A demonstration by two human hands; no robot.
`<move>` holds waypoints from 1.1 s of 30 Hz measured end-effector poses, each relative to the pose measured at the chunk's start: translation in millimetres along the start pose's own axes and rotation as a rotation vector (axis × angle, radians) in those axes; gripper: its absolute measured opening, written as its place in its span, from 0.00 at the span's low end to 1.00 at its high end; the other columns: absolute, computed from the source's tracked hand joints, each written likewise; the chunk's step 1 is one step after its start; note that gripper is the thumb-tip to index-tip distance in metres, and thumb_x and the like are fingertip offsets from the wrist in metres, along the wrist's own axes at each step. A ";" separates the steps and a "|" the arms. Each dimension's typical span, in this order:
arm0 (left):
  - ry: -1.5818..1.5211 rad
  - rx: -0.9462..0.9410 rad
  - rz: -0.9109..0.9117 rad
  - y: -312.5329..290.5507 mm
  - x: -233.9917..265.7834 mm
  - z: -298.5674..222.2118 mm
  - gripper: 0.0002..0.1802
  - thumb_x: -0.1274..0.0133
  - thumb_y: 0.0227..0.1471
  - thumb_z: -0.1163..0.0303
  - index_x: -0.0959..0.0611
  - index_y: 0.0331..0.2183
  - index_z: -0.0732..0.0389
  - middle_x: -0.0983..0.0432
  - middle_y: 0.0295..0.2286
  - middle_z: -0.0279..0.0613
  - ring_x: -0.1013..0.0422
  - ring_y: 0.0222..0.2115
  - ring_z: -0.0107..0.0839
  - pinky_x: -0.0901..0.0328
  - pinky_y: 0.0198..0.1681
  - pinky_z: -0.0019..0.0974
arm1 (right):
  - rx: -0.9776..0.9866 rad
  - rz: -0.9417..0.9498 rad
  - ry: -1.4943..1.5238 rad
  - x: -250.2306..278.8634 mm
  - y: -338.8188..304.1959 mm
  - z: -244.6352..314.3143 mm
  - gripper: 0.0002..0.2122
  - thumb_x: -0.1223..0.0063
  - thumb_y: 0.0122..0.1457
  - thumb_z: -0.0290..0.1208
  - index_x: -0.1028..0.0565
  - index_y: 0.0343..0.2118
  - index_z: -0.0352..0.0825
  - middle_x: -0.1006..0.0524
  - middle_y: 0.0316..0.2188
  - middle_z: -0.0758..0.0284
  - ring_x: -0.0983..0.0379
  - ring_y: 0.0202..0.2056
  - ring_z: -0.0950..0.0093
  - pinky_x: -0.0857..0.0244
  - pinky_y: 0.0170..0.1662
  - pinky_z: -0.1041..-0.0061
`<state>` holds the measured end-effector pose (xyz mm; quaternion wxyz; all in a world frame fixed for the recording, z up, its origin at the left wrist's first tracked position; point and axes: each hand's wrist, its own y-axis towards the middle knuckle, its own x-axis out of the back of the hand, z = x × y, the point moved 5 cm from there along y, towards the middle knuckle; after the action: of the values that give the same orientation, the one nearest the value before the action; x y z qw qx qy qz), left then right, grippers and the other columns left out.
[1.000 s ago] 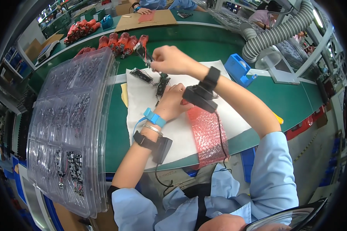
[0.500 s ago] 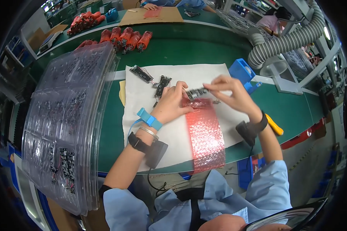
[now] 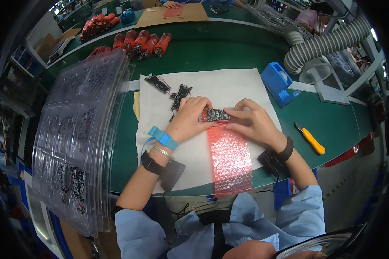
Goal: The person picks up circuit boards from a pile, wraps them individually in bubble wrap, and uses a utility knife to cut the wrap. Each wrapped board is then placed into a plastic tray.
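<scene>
A small black circuit board (image 3: 216, 115) lies across the top end of a red bubble wrap strip (image 3: 230, 159), which runs down over the table's front edge. My left hand (image 3: 190, 116) is closed at the board's left end, thumb along the wrap and fingers curled behind. From the right, my right hand (image 3: 257, 123) pinches the board's other end, its thumb lower down by the wrap. Beyond my left hand rest two more circuit boards with thin wires, one (image 3: 182, 96) close to the knuckles and another (image 3: 158, 83) farther off.
Stacked clear plastic trays (image 3: 80, 142) holding boards stand at left. Red-wrapped bundles (image 3: 142, 42) lie at the back. A blue tape dispenser (image 3: 278, 84) and yellow-handled cutter (image 3: 311, 140) are at right, beneath a grey flexible duct (image 3: 328, 45). A co-worker's hand (image 3: 172, 4) rests across the table.
My right hand has brought the circuit board down and left, from a tilted hold above the wrap to lying level against its top end. My left hand has shifted slightly.
</scene>
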<state>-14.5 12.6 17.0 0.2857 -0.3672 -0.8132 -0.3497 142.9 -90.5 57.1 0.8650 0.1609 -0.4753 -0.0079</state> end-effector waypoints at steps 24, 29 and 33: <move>-0.103 0.300 0.262 14.1 4.3 -5.5 0.18 0.43 0.53 0.59 0.17 0.44 0.57 0.28 0.33 0.42 0.32 0.35 0.31 0.38 0.43 0.32 | 0.101 0.140 0.018 2.5 6.5 -7.1 0.19 0.41 0.51 0.26 0.23 0.48 0.37 0.26 0.39 0.58 0.27 0.41 0.63 0.32 0.45 0.69; -0.123 0.386 0.384 22.2 1.1 5.5 0.22 0.40 0.49 0.56 0.18 0.43 0.58 0.27 0.35 0.43 0.32 0.37 0.32 0.39 0.44 0.33 | 0.068 0.189 0.142 -0.3 7.3 -11.6 0.19 0.41 0.50 0.25 0.23 0.48 0.36 0.25 0.46 0.55 0.27 0.45 0.59 0.32 0.48 0.67; -0.012 0.204 0.426 23.2 7.0 -3.8 0.23 0.39 0.48 0.53 0.20 0.42 0.59 0.27 0.35 0.43 0.33 0.38 0.35 0.42 0.48 0.36 | 0.140 0.249 0.178 0.4 6.9 -19.8 0.19 0.41 0.50 0.24 0.23 0.48 0.36 0.25 0.47 0.55 0.27 0.45 0.58 0.33 0.49 0.66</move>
<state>0.8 23.7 32.7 0.3838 -0.5020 -0.7500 -0.1952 158.5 -78.7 49.6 0.8847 0.1604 -0.4124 0.1467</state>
